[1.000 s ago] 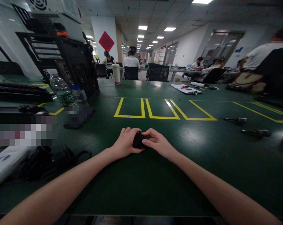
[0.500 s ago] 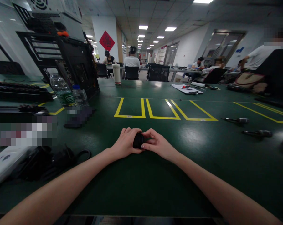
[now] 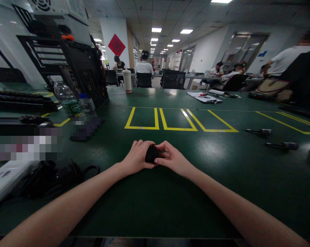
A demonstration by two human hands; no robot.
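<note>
A small black rounded object (image 3: 151, 154) is held between both hands, low over the green tabletop (image 3: 155, 202); its kind cannot be made out. My left hand (image 3: 137, 156) wraps round its left side, fingers over the far side and thumb at the near side. From the right, my right hand (image 3: 170, 156) pinches the object's edge between thumb and fingertips. The fingers cover much of its outline. Beyond the hands, yellow tape outlines (image 3: 142, 128) mark the table.
Two dark screwdriver-like tools (image 3: 282, 145) lie at right. A clipboard (image 3: 204, 97) and a white tumbler (image 3: 127, 81) stand farther back. At left are plastic bottles (image 3: 67, 97), a black computer case (image 3: 83, 72), a white power strip (image 3: 9, 175) and black cables (image 3: 39, 178). Several people sit beyond.
Both hands keep their grip on the black object in nearly the same place. Only a very slight shift of the whole view shows.
</note>
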